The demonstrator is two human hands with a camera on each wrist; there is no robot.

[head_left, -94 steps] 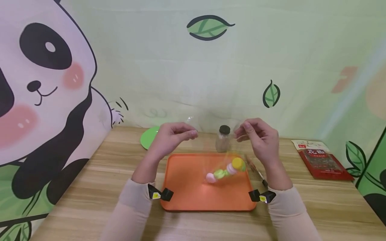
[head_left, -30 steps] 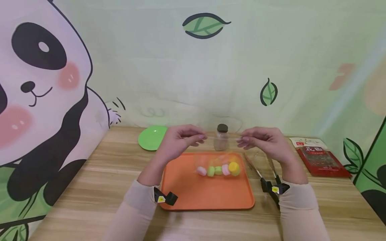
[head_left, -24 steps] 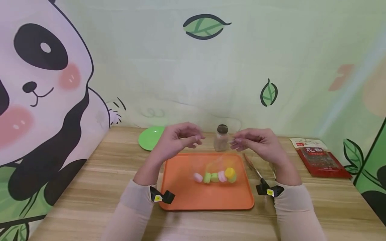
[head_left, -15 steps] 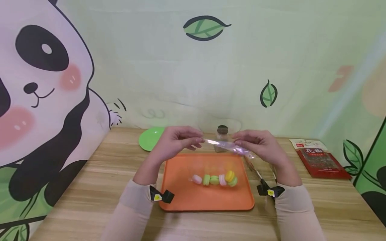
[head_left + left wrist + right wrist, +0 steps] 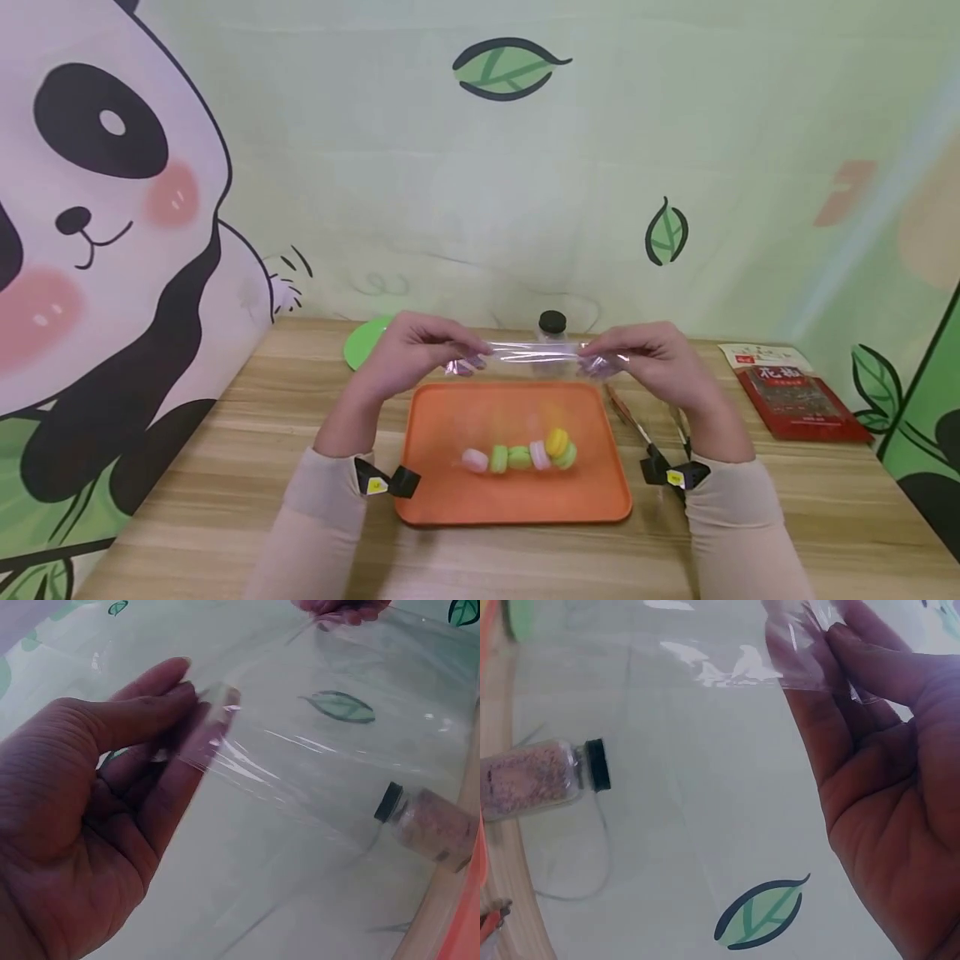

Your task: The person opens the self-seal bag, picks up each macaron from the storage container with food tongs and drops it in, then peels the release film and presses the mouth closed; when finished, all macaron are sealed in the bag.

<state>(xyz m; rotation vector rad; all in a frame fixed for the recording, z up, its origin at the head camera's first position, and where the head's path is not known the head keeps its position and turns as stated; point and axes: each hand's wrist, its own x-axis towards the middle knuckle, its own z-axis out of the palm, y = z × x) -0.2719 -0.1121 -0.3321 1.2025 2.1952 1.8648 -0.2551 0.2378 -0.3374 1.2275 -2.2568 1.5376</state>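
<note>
A clear plastic bag [image 5: 534, 353] hangs between my two hands, its upper edge stretched level and glinting. My left hand [image 5: 423, 350] pinches the bag's upper left end between thumb and fingers. The upper right end is pinched by my right hand [image 5: 648, 358]. Low in the bag lies a row of several macarons [image 5: 518, 457], pink, green and yellow, overlapping the orange tray [image 5: 517, 504] in the head view. Film [image 5: 300, 780] spreads from the thumb in the left wrist view, and in the right wrist view shiny film [image 5: 727, 664] runs into the right fingers.
A black-capped jar [image 5: 552, 323] of pinkish grains stands behind the tray. At the back left is a green plate [image 5: 363, 343], partly behind the left hand. Tongs [image 5: 636, 423] lie beside the tray, near the right wrist. A red packet [image 5: 802, 404] lies at the far right.
The hands earlier stood higher and the macarons swung at a slant; now they lie in a level row, lower and further left. The bag's upper edge is now taut, the left hand slightly further left.
</note>
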